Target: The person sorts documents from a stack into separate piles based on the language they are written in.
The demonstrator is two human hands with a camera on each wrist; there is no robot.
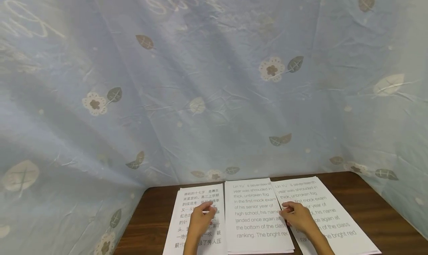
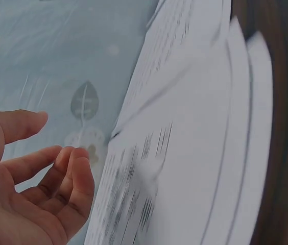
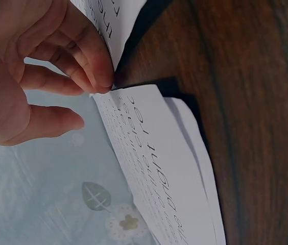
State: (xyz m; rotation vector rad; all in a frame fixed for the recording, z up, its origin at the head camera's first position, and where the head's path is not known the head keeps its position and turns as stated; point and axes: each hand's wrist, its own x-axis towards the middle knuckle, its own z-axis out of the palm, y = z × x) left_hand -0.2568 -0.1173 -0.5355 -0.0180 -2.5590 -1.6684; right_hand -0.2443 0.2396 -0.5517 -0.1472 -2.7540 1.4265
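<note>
Three stacks of printed white sheets lie side by side: the left stack [image 1: 184,210] has Chinese characters, while the middle stack [image 1: 254,218] and the right stack [image 1: 337,219] carry large English text. Over the left stack is my left hand [image 1: 200,221], nothing in its grasp. In the left wrist view its fingers [image 2: 82,173] bend loosely and the thumb stands apart. My right hand [image 1: 299,218] is where the middle and right stacks meet. Its fingertips [image 3: 103,76] are right at the paper edges in the right wrist view, with the thumb apart and no sheet pinched.
Under the papers is a dark brown wooden table [image 1: 143,218]. A pale blue cloth [image 1: 214,99] with leaf and flower prints hangs behind it and along the sides. Sheets at the bottom of the middle stack [image 3: 149,148] are slightly fanned.
</note>
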